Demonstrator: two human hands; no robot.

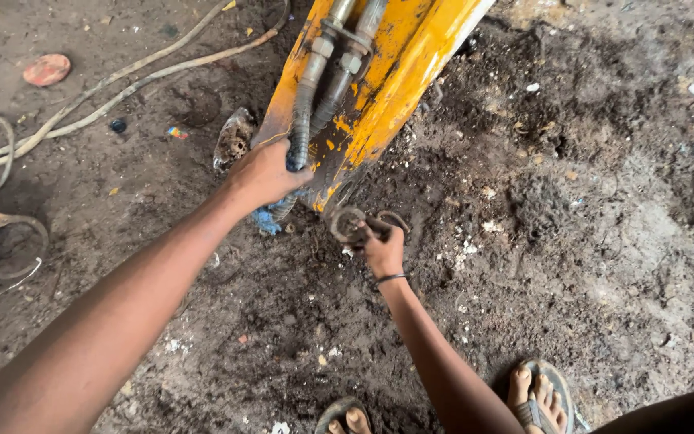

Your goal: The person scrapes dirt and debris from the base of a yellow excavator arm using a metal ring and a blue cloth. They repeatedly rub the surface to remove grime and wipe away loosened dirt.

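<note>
Left hand (267, 171) clamped round a hose (302, 120) low on the yellow arm (399, 60), fingers wrapped tight, thumb side hidden behind the hose. Right hand (383, 249) closed on a dirty ring clamp (351, 225), held just off the arm's lower end, a bent metal piece poking out past the fingertips (too grimy to tell what exactly). Second hose (339, 88) running just beside the gripped one, beyond the left knuckles.

Risks, as a judgement: greasy hose sliding through the left fingers under a hard pull; clamp slipping from the right fingers into the loose dirt (572, 241) and getting lost; sandalled toes (536, 394) directly beneath the right wrist, exposed to anything dropped; knuckles scraping on the arm's edge.
</note>
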